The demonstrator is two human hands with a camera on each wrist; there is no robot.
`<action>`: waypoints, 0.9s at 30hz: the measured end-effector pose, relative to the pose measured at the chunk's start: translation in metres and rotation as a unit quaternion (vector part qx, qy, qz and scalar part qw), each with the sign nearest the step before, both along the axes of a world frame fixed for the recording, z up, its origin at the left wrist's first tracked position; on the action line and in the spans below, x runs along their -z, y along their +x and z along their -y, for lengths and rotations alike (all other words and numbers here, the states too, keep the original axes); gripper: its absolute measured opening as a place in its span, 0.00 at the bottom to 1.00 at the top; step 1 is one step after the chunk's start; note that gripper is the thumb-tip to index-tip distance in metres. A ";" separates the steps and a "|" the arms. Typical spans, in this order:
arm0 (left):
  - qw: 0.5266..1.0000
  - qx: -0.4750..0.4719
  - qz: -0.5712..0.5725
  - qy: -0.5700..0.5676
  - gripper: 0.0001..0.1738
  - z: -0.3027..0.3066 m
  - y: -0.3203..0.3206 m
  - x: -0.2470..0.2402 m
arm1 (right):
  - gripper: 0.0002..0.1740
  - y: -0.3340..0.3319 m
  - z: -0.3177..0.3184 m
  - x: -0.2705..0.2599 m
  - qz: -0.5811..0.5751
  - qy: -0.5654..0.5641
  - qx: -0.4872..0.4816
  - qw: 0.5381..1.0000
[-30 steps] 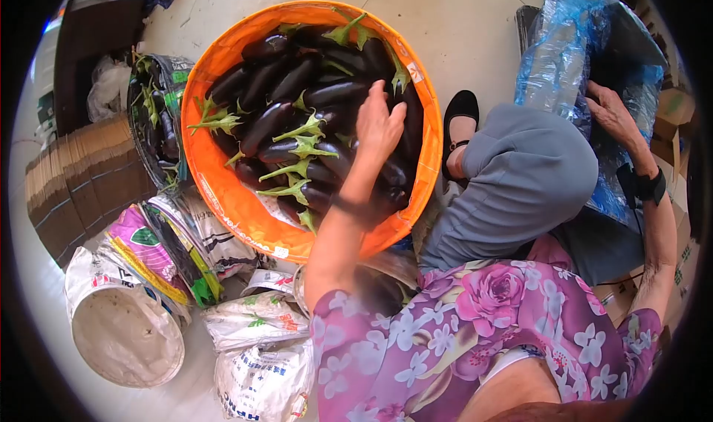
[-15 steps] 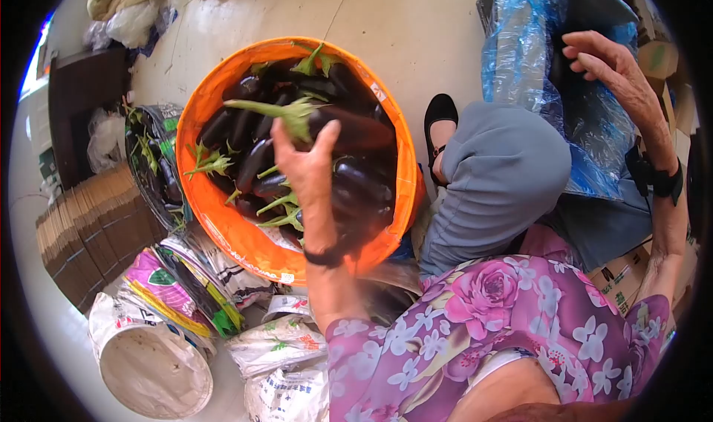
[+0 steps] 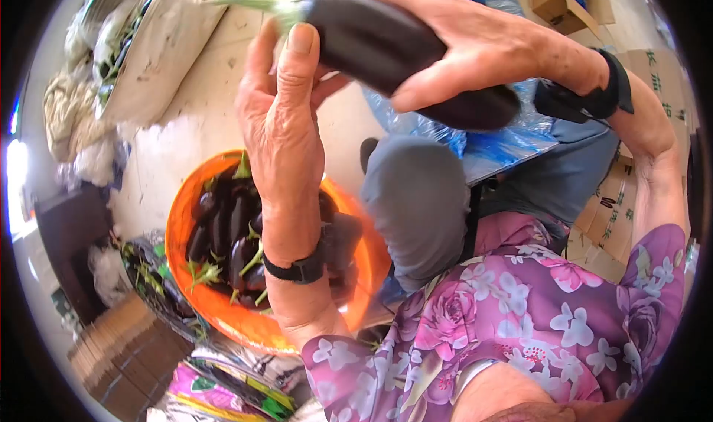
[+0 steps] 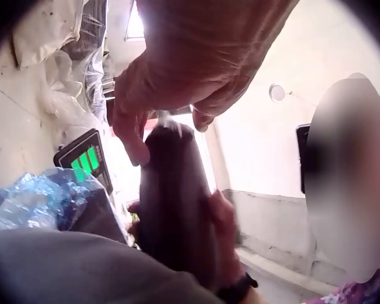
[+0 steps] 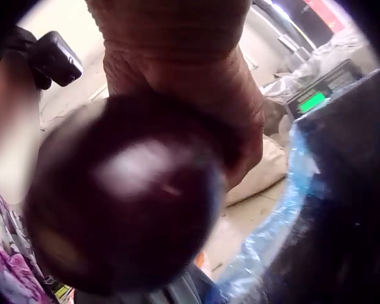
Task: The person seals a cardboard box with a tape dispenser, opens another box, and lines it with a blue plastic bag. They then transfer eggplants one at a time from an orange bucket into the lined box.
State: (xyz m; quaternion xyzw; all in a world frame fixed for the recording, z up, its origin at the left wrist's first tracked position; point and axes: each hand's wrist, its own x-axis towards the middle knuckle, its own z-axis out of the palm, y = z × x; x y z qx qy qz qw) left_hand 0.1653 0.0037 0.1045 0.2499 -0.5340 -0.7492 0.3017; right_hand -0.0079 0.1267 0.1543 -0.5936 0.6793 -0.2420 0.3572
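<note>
A glossy dark purple eggplant (image 3: 371, 39) with a green stem is held up between both hands in the head view. My left hand (image 3: 286, 136) holds its stem end, thumb laid over the green cap and fingers behind. Around the thick body wraps my right hand (image 3: 483, 47), thumb on the near side. The left wrist view looks along the eggplant (image 4: 177, 196), with both hands on it. Its rounded bottom fills much of the right wrist view. Below the left forearm stands an orange basket (image 3: 186, 288) of eggplants (image 3: 238, 214), partly hidden by that arm.
Crinkled blue plastic (image 3: 512, 143) lies beyond the grey-trousered knee (image 3: 416, 206). A device with a green-lit display (image 4: 85, 163) stands near it. Left are a black bag of eggplants (image 3: 152, 273), stacked cardboard (image 3: 122, 359) and a pale sack (image 3: 160, 50). Cartons (image 3: 561, 6) sit right.
My left hand reached into the basket, took hold of an eggplant and lifted it out. My right hand, free over the blue plastic before, now grips the eggplant too. The head view has shifted.
</note>
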 end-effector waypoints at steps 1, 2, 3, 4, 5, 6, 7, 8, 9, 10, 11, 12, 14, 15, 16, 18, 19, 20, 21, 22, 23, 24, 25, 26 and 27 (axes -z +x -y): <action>0.999 0.045 0.022 0.019 0.29 0.004 -0.002 0.005 | 0.43 -0.012 -0.015 0.000 0.051 0.064 0.041 0.996; 0.994 0.090 0.047 0.038 0.29 0.011 0.001 0.009 | 0.47 -0.023 -0.031 -0.001 0.105 0.126 0.081 0.983; 0.991 0.108 0.079 0.020 0.26 0.013 0.007 0.012 | 0.49 -0.032 -0.050 -0.002 0.119 0.159 0.108 0.974; 0.987 0.119 0.103 0.015 0.25 0.015 0.017 0.021 | 0.51 -0.040 -0.069 -0.002 0.134 0.191 0.134 0.963; 0.983 0.129 0.129 0.009 0.24 0.018 0.029 0.033 | 0.51 -0.045 -0.086 0.004 0.116 0.206 0.158 0.959; 0.982 0.122 0.141 0.031 0.22 0.021 0.039 0.047 | 0.51 -0.049 -0.099 0.011 0.098 0.221 0.181 0.953; 0.979 0.101 0.168 0.054 0.21 0.020 0.046 0.057 | 0.52 -0.050 -0.106 0.004 0.082 0.263 0.221 0.936; 0.979 0.110 0.165 0.054 0.21 0.020 0.053 0.068 | 0.52 -0.053 -0.112 0.011 0.081 0.263 0.230 0.933; 0.977 0.085 0.178 0.081 0.21 0.020 0.059 0.078 | 0.53 -0.055 -0.115 0.024 0.129 0.275 0.268 0.915; 0.974 0.060 0.191 0.108 0.20 0.018 0.063 0.087 | 0.53 -0.057 -0.117 0.038 0.177 0.283 0.303 0.892; 0.973 0.068 0.192 0.107 0.20 0.014 0.065 0.093 | 0.53 -0.059 -0.116 0.053 0.193 0.277 0.314 0.887; 0.973 0.045 0.194 0.116 0.20 0.012 0.066 0.098 | 0.53 -0.061 -0.113 0.068 0.208 0.270 0.323 0.883; 0.973 0.025 0.193 0.122 0.20 0.013 0.081 0.104 | 0.56 -0.054 -0.100 0.099 0.174 0.260 0.330 0.890; 0.972 0.017 0.192 0.131 0.20 0.012 0.084 0.107 | 0.56 -0.060 -0.097 0.122 0.183 0.262 0.330 0.888; 0.971 0.009 0.193 0.141 0.20 0.010 0.088 0.112 | 0.55 -0.063 -0.095 0.140 0.192 0.267 0.329 0.885; 0.970 0.005 0.195 0.146 0.19 0.008 0.098 0.123 | 0.58 -0.051 -0.085 0.143 0.225 0.221 0.337 0.887; 0.969 -0.003 0.200 0.146 0.19 0.007 0.101 0.126 | 0.62 -0.052 -0.079 0.169 0.205 0.238 0.331 0.890; 0.968 -0.012 0.206 0.146 0.19 0.005 0.102 0.128 | 0.65 -0.047 -0.075 0.171 0.187 0.240 0.331 0.893; 0.967 -0.022 0.200 0.156 0.18 0.004 0.104 0.130 | 0.66 -0.037 -0.070 0.168 0.188 0.205 0.327 0.903; 0.966 -0.025 0.203 0.158 0.18 0.002 0.105 0.129 | 0.67 -0.025 -0.066 0.164 0.189 0.171 0.319 0.913; 0.966 -0.027 0.204 0.155 0.18 0.000 0.106 0.129 | 0.68 -0.017 -0.066 0.170 0.178 0.178 0.319 0.914; 0.966 -0.030 0.205 0.154 0.18 -0.002 0.108 0.129 | 0.66 -0.008 -0.066 0.187 0.178 0.173 0.331 0.910; 0.967 -0.029 0.206 0.148 0.19 -0.003 0.109 0.128 | 0.65 -0.009 -0.070 0.201 0.203 0.187 0.323 0.905; 0.965 -0.034 0.210 0.150 0.19 -0.004 0.112 0.128 | 0.64 -0.007 -0.069 0.206 0.229 0.201 0.316 0.899; 0.965 -0.037 0.212 0.149 0.19 -0.004 0.115 0.128 | 0.64 -0.007 -0.069 0.210 0.234 0.204 0.312 0.898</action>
